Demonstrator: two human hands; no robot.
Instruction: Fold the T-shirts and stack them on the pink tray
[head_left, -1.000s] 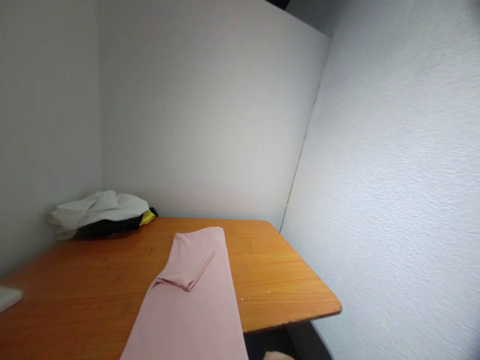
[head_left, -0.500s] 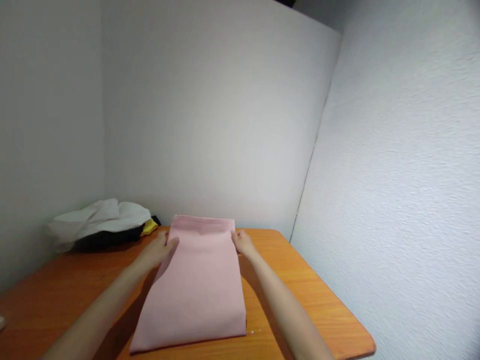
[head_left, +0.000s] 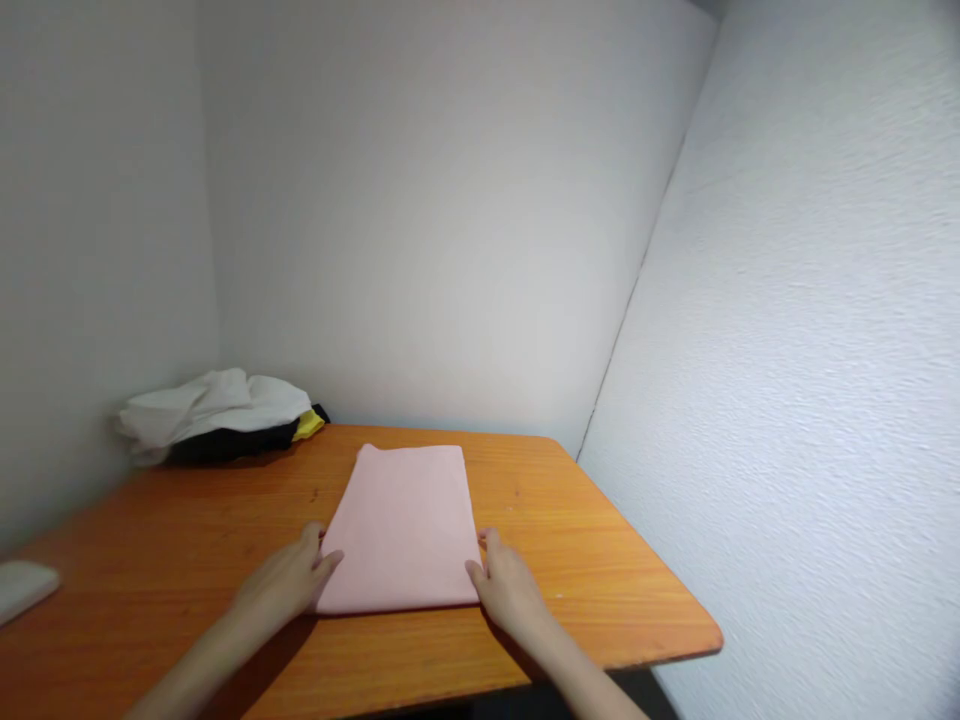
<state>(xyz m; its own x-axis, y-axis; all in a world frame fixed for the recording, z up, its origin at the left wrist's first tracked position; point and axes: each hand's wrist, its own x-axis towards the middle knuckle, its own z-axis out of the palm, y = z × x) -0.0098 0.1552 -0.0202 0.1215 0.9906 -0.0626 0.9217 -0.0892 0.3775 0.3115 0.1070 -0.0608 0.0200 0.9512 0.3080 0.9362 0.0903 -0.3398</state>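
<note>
Folded pink cloth flat on orange desk, mid-desk, neat rectangle. Left hand at near left corner of cloth, fingers loosely spread, tips touching the edge, gripping nothing. Right hand at near right corner, fingers loosely spread, thumb against the cloth edge, gripping nothing. Pile of white, black and yellow clothes in far left corner by wall, well apart. White object at left desk edge, partly cut off.
</note>
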